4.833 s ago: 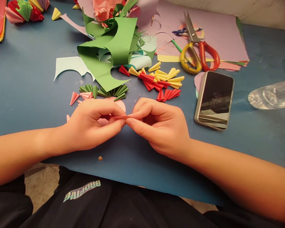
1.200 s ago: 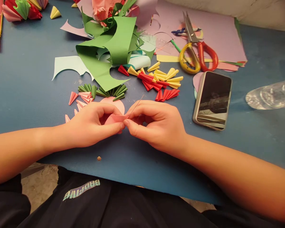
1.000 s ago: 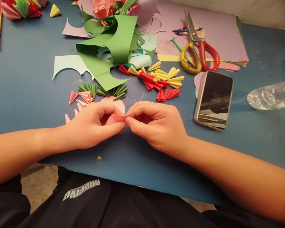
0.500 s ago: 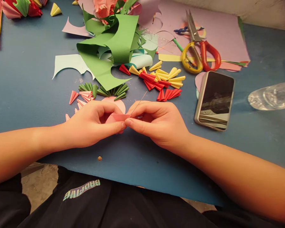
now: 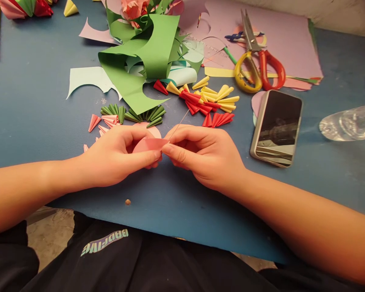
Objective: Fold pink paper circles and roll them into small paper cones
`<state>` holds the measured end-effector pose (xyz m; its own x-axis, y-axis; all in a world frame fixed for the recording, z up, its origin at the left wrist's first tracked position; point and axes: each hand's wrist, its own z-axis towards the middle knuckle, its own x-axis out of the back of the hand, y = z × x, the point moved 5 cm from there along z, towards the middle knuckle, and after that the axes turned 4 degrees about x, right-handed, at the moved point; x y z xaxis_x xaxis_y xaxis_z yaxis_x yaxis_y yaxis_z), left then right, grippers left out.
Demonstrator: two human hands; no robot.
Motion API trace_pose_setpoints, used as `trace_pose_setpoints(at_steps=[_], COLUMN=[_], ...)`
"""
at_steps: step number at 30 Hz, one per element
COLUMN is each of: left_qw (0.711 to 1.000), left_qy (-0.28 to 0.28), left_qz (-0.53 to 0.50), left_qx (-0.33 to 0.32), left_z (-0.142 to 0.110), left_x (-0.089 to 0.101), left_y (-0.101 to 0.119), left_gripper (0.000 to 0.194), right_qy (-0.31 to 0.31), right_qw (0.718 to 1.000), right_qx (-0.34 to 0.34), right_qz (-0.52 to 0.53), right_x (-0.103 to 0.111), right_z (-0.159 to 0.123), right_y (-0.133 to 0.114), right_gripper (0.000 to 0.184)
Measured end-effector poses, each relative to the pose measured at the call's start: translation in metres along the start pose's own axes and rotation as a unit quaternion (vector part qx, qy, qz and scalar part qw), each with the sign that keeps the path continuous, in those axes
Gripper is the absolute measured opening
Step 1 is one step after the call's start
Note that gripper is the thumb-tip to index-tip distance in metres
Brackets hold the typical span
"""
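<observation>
My left hand pinches a pink paper piece, its upper edge curling over. Against the right end of that paper my right hand is closed, thumb and finger gripping a thin needle-like stick that slants up and to the right. Where the stick meets the paper is partly covered by my fingertips. Behind my hands lies another pink paper circle. Small pink cones rest beside my left hand, with green cones just beyond. Red cones and yellow cones are heaped past my right hand.
Green paper offcuts pile up at the back. Scissors with yellow and red handles lie on a stack of purple paper. A phone and a clear plastic bottle are on the right of the blue table.
The pink paper has risen slightly, and more of its curled edge shows between my hands. My right fingertips have shifted slightly right with the stick. The view has moved a little.
</observation>
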<state>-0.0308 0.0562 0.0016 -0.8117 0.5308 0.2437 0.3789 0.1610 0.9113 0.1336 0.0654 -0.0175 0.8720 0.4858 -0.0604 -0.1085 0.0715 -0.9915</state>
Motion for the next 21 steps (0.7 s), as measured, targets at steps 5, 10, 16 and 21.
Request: trace_pose_setpoints(at_steps=[5,10,16,21], left_qw=[0.999,0.999,0.997,0.988], left_qy=[-0.011,0.018,0.064,0.102], left_qz=[-0.040,-0.050,-0.032,0.045], left_qx=[0.001,0.006,-0.025,-0.108], left_z=[0.0016,0.0020,-0.0018,-0.0053], left_x=[-0.0012,-0.0014,-0.0002,0.0017], left_y=[0.0015,-0.0022,-0.0057,-0.0018], left_gripper=[0.022,0.010,0.013,0.006], right_qy=[0.005,0.003,0.015,0.044], right_qw=[0.998,0.999,0.998,0.997], right_qx=[0.046,0.029,0.018,-0.015], right_qz=[-0.037,-0.039,-0.054,-0.059], right_x=[0.0042,0.0040,0.0038,0.0046], right_z=[0.0001,-0.0007,-0.0013,-0.0008], right_y=[-0.0029,-0.0034,-0.0040,-0.0011], right_gripper=[0.009,0.010,0.009,0.011])
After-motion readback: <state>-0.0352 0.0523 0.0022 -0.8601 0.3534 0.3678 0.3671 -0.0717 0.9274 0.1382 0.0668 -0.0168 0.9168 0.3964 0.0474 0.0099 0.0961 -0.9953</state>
